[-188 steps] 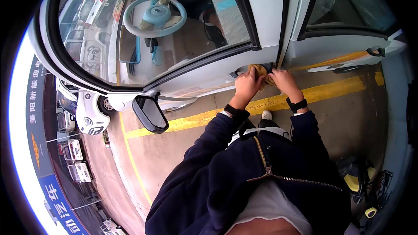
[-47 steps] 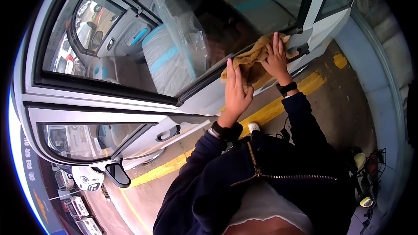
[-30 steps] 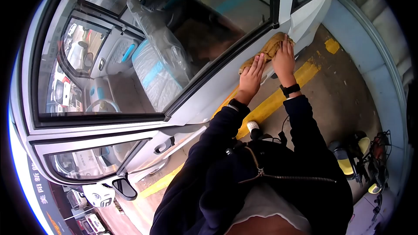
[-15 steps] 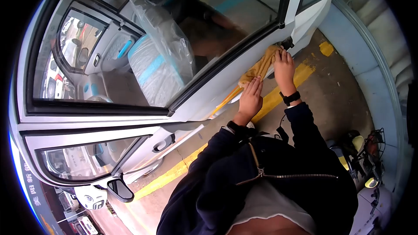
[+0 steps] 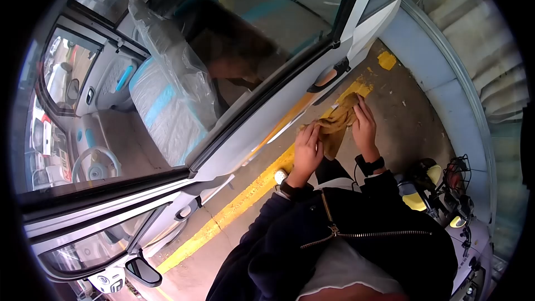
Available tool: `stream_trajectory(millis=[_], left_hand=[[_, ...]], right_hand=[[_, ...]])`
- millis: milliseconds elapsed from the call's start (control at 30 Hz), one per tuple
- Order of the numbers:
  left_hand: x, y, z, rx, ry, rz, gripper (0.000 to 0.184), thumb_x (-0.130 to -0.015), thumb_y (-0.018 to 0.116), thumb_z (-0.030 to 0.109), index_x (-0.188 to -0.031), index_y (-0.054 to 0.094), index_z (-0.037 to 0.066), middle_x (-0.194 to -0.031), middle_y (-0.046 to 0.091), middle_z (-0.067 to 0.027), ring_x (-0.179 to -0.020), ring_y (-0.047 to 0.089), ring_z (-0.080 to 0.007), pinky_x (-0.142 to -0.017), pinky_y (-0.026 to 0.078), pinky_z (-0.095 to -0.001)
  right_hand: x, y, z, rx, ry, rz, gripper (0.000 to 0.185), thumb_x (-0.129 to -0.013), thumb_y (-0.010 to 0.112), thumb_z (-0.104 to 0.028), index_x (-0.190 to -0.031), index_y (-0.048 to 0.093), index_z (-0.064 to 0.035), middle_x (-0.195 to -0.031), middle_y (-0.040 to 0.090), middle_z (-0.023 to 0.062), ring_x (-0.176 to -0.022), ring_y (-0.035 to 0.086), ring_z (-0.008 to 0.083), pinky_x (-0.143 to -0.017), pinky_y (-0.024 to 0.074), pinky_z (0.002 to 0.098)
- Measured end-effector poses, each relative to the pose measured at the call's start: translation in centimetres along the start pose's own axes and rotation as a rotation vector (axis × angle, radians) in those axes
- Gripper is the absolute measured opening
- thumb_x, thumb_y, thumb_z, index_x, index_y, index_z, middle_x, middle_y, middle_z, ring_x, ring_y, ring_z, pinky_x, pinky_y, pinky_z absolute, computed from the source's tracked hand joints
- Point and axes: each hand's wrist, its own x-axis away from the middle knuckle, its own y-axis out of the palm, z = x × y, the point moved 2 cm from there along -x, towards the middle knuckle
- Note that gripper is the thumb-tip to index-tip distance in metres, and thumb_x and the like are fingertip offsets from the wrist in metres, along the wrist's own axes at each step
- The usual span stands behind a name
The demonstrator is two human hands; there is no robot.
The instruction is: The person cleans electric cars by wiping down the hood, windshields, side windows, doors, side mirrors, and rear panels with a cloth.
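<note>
A crumpled tan cloth [image 5: 336, 122] is stretched between my two hands, away from the car door. My left hand [image 5: 308, 153] pinches its near left end. Its upper right end is gripped by my right hand [image 5: 364, 128], and a fold of cloth hangs down between them. Beyond the cloth stands the white car [image 5: 251, 117], whose rear door handle [image 5: 329, 76] is uncovered. Through its large window I see a seat [image 5: 167, 111] wrapped in clear plastic.
A yellow painted line [image 5: 234, 209] runs along the ground beside the car. The side mirror [image 5: 143, 271] juts out at lower left. To my right are a scooter [image 5: 454, 200] and a pale wall with a metal-edged window [image 5: 440, 61].
Both hands have drawn back from the door toward my body, bringing the cloth off the panel and handle. My view has shifted to the right.
</note>
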Motion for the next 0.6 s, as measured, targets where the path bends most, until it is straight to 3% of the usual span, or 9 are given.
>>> stream_trajectory(millis=[133,200,233,300,333,400,433,533,600], left_hand=[[-7.3,1.8,2.1,-0.229,0.131,0.049,0.051,-0.074,0.06,0.001,-0.123,0.052,-0.007,-0.134,0.049,-0.0205,-0.116,0.049,-0.039,-0.1,0.04,-0.0459],[-10.2,4.1,1.1,-0.5,0.071,0.11,0.053,-0.076,0.06,0.004,-0.126,0.048,-0.009,-0.139,0.045,-0.0175,-0.12,0.044,-0.0379,-0.101,0.038,-0.0456],[-11.2,5.8,-0.3,-0.543,0.05,0.094,0.056,-0.076,0.062,0.009,-0.127,0.046,-0.009,-0.141,0.042,-0.0169,-0.122,0.042,-0.0356,-0.102,0.036,-0.0445],[-11.8,8.8,-2.1,-0.757,0.055,0.078,0.058,-0.074,0.066,0.015,-0.126,0.049,-0.006,-0.136,0.046,-0.0161,-0.118,0.045,-0.0342,-0.101,0.035,-0.0448],[-11.9,9.5,-2.2,-0.782,0.047,0.078,0.058,-0.074,0.066,0.015,-0.126,0.049,-0.006,-0.136,0.046,-0.0161,-0.118,0.045,-0.0342,-0.101,0.035,-0.0448],[-12.7,10.7,-1.8,-0.798,-0.071,0.279,0.047,-0.073,0.061,0.012,-0.116,0.056,-0.005,-0.121,0.054,-0.0168,-0.112,0.049,-0.0328,-0.098,0.038,-0.0425],[-13.5,11.2,-1.7,-0.811,-0.08,0.302,0.047,-0.073,0.061,0.012,-0.116,0.056,-0.005,-0.121,0.054,-0.0168,-0.112,0.049,-0.0328,-0.098,0.038,-0.0425],[-13.6,10.7,-1.5,-0.96,-0.138,0.226,0.034,-0.072,0.06,0.013,-0.103,0.059,0.0,-0.107,0.057,-0.012,-0.103,0.052,-0.0284,-0.092,0.039,-0.0405],[-12.9,10.4,-2.4,-1.0,-0.149,0.136,0.034,-0.075,0.062,0.015,-0.106,0.058,0.002,-0.109,0.058,-0.0098,-0.104,0.052,-0.0271,-0.092,0.039,-0.0395]], right_hand=[[-6.7,0.6,3.0,-0.038,0.033,0.069,0.039,-0.08,0.05,0.007,-0.119,0.051,0.0076,-0.147,0.036,0.021,-0.128,0.044,0.0409,-0.101,0.042,0.0439],[-9.8,2.9,4.3,-0.154,-0.088,-0.118,0.044,-0.079,0.051,0.006,-0.122,0.047,0.0087,-0.154,0.019,0.0243,-0.134,0.033,0.0441,-0.106,0.0368,0.0456],[-10.5,4.6,5.7,-0.042,-0.294,-0.202,0.044,-0.077,0.055,0.005,-0.12,0.048,0.0079,-0.152,0.018,0.0262,-0.134,0.03,0.0458,-0.109,0.0335,0.0471],[-9.7,6.7,8.2,-0.171,-0.328,-0.072,0.048,-0.073,0.06,0.003,-0.12,0.052,0.002,-0.145,0.034,0.0197,-0.128,0.039,0.0398,-0.107,0.0362,0.0465],[-9.7,7.1,9.1,-0.197,-0.332,-0.07,0.048,-0.073,0.06,0.003,-0.12,0.052,0.002,-0.145,0.034,0.0197,-0.128,0.039,0.0398,-0.107,0.0362,0.0465],[-11.2,7.1,11.0,-0.263,-0.451,-0.141,0.05,-0.07,0.065,0.001,-0.119,0.056,-0.0065,-0.135,0.047,0.0104,-0.121,0.045,0.0325,-0.105,0.0388,0.0442],[-11.8,7.1,11.3,-0.237,-0.497,-0.079,0.048,-0.067,0.067,-0.002,-0.114,0.06,-0.0125,-0.129,0.053,0.0033,-0.115,0.048,0.0274,-0.101,0.0423,0.0399],[-13.3,6.2,11.8,-0.292,-0.593,-0.074,0.042,-0.066,0.067,-0.003,-0.107,0.064,-0.0122,-0.119,0.058,0.0027,-0.105,0.052,0.0248,-0.092,0.0467,0.0368],[-14.6,5.9,11.9,-0.373,-0.655,-0.134,0.036,-0.065,0.068,-0.004,-0.099,0.067,-0.0127,-0.104,0.061,-0.0004,-0.093,0.054,0.0217,-0.081,0.0488,0.0342]])
